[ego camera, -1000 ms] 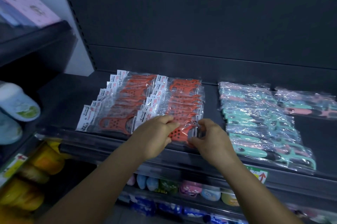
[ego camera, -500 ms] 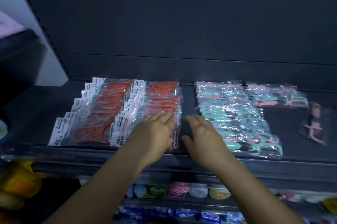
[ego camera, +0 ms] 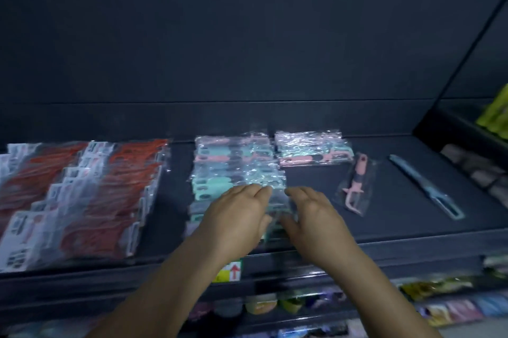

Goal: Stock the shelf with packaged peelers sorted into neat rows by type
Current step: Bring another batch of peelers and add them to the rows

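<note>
Seen from the head camera, both hands reach over the front edge of a dark shelf (ego camera: pixel 412 200) toward the middle row of teal and pink peeler packs (ego camera: pixel 236 167), which runs from the back panel to the shelf lip. The left hand (ego camera: pixel 236 219) lies palm down on the near end of that row, fingers straight and close together, pressing flat on the clear wrapping and gripping nothing. The right hand (ego camera: pixel 316 222) lies just beside it, fingers likewise extended and slightly spread, its fingertips at the right edge of the same row; motion blur makes it hard to tell whether the thumb hooks under a pack. The two hands nearly meet over the glossy plastic, and they hide the nearest packs of the row. To the left, apart from this row by a strip of bare shelf, lie two overlapped rows of orange peeler packs (ego camera: pixel 115 194) with white header cards, blurred. Behind and right of the hands, a short stack of pastel peeler packs (ego camera: pixel 310 149) sits against the back, touching the middle row's far end. Further right, a single pink peeler pack (ego camera: pixel 356 186) lies at a slant by itself, and well beyond it a loose blue peeler (ego camera: pixel 426 189) lies diagonally on the bare shelf. A yellow and green price tag (ego camera: pixel 229 271) with a red arrow shows on the shelf lip between the forearms. Below, a lower shelf holds colourful small goods (ego camera: pixel 264 304), too blurred to name.
</note>
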`<move>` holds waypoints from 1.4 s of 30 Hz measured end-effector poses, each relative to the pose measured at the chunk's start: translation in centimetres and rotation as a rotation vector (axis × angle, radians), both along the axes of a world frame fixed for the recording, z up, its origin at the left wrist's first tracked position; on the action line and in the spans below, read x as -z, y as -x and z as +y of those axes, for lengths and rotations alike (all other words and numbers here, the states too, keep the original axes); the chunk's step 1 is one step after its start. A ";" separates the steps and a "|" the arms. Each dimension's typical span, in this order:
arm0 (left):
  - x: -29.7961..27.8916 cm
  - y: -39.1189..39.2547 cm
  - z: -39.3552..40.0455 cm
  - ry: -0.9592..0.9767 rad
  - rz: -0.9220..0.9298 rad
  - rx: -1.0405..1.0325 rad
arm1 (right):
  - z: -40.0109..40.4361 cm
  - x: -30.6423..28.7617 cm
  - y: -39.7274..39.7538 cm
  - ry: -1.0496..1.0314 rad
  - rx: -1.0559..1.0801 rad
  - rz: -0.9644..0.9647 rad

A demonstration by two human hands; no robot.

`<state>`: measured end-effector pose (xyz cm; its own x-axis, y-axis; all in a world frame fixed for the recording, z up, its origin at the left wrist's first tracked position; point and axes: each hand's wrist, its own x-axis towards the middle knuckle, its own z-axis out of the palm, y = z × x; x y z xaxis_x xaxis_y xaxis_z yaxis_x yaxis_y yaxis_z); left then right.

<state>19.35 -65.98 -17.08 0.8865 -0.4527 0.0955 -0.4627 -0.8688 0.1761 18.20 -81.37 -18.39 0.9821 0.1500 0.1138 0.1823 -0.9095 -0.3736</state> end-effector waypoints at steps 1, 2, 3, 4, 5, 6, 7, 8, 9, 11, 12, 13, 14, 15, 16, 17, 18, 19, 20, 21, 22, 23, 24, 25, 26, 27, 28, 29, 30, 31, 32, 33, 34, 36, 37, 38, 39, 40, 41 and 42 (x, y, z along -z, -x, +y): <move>0.0 -0.3 -1.8 0.011 -0.001 -0.002 | -1.9 0.0 -0.2 -0.001 0.006 0.003; 0.1 -0.6 -3.5 0.024 0.007 -0.006 | -3.6 0.0 -0.4 -0.003 0.014 0.007; 0.1 -0.9 -5.2 0.039 0.016 -0.006 | -5.4 0.1 -0.7 -0.009 0.025 0.014; 0.2 -1.2 -6.8 0.045 0.023 -0.003 | -7.1 0.2 -1.0 -0.020 0.035 0.019; 0.3 -1.6 -8.3 0.047 0.029 -0.003 | -8.7 0.2 -1.3 -0.026 0.040 0.019; 0.5 -1.9 -9.8 0.045 0.032 -0.005 | -10.1 0.3 -1.6 -0.024 0.041 0.017; 0.7 -2.2 -11.1 0.043 0.035 -0.008 | -11.5 0.4 -1.9 -0.020 0.039 0.017; 1.0 -2.6 -12.4 0.042 0.043 -0.012 | -12.7 0.4 -2.2 -0.021 0.039 0.016; 1.2 -2.9 -13.5 0.042 0.051 -0.017 | -13.9 0.3 -2.4 -0.028 0.038 0.020; 2.0 -3.5 -15.6 0.041 0.078 -0.017 | -15.9 0.4 -2.8 -0.042 0.033 0.034; 2.5 -3.9 -16.5 0.040 0.094 -0.016 | -16.8 0.5 -3.0 -0.044 0.028 0.040; 2.9 -4.2 -17.3 0.043 0.113 -0.015 | -17.6 0.7 -3.1 -0.043 0.025 0.046; 3.4 -4.6 -18.0 0.045 0.134 -0.016 | -18.4 0.9 -3.3 -0.040 0.025 0.055; 3.7 -4.8 -18.7 0.046 0.149 -0.015 | -19.2 1.2 -3.4 -0.034 0.030 0.064; 4.0 -5.0 -19.4 0.044 0.152 -0.009 | -19.8 1.4 -3.5 -0.026 0.038 0.074; 4.2 -5.0 -20.0 0.045 0.147 0.004 | -20.5 1.6 -3.6 -0.018 0.049 0.082; 4.4 -5.0 -20.7 0.054 0.149 0.027 | -21.1 1.8 -3.8 -0.014 0.063 0.085; 4.4 -4.9 -21.4 0.064 0.157 0.060 | -21.7 1.9 -3.8 -0.015 0.078 0.091; 4.3 -4.8 -22.1 0.064 0.167 0.100 | -22.2 2.0 -3.9 -0.022 0.094 0.097; 4.2 -4.7 -22.8 0.055 0.174 0.141 | -22.8 2.1 -3.9 -0.030 0.112 0.103; 4.2 -4.6 -23.6 0.048 0.178 0.182 | -23.3 2.1 -3.9 -0.038 0.131 0.105; 4.1 -4.7 -24.2 0.052 0.182 0.217 | -24.0 2.1 -3.9 -0.046 0.152 0.104; 4.0 -4.8 -24.9 0.067 0.181 0.238 | -24.6 2.1 -3.9 -0.049 0.175 0.099; 3.9 -5.1 -25.4 0.077 0.171 0.249 | -25.3 2.1 -3.8 -0.049 0.201 0.099; 3.8 -5.5 -25.8 0.074 0.144 0.256 | -26.0 2.2 -3.7 -0.047 0.230 0.101; 3.8 -6.0 -26.2 0.052 0.107 0.263 | -26.6 2.2 -3.5 -0.042 0.262 0.099; 3.8 -6.8 -26.5 0.012 0.072 0.271 | -27.2 2.4 -3.5 -0.032 0.293 0.093; 3.8 -7.5 -26.8 -0.043 0.048 0.282 | -27.7 2.5 -3.5 -0.019 0.326 0.088; 3.9 -8.4 -27.0 -0.102 0.040 0.297 | -28.1 2.7 -3.5 -0.015 0.358 0.087; 3.9 -9.1 -27.3 -0.160 0.042 0.315 | -28.4 2.7 -3.6 -0.018 0.382 0.091; 3.9 -9.7 -27.6 -0.201 0.051 0.336 | -28.6 2.8 -3.7 -0.028 0.396 0.102; 4.0 -10.2 -27.8 -0.222 0.052 0.362 | -28.8 2.8 -3.8 -0.038 0.405 0.115; 4.2 -10.7 -28.0 -0.220 0.038 0.388 | -29.1 2.8 -3.9 -0.047 0.414 0.124; 4.6 -11.1 -28.2 -0.195 -0.001 0.414 | -29.6 2.9 -3.9 -0.061 0.445 0.141; 4.7 -11.2 -28.3 -0.188 -0.014 0.418 | -29.8 2.8 -4.0 -0.068 0.466 0.153; 4.9 -11.2 -28.3 -0.187 -0.023 0.423 | -30.1 2.7 -4.0 -0.073 0.487 0.170; 5.0 -11.3 -28.3 -0.188 -0.031 0.431 | -30.3 2.6 -4.1 -0.075 0.505 0.187; 5.0 -11.3 -28.3 -0.192 -0.039 0.439 | -30.4 2.6 -4.3 -0.068 0.513 0.202; 5.0 -11.3 -28.3 -0.199 -0.046 0.445 | -30.5 2.4 -4.4 -0.052 0.515 0.212; 4.9 -11.2 -28.3 -0.205 -0.051 0.448 | -30.6 2.3 -4.6 -0.032 0.512 0.214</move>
<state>30.59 -94.25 -22.03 0.5966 -0.8025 0.0025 -0.8025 -0.5966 -0.0103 22.80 -111.99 -20.73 0.9305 -0.3524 -0.0996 -0.3628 -0.8496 -0.3828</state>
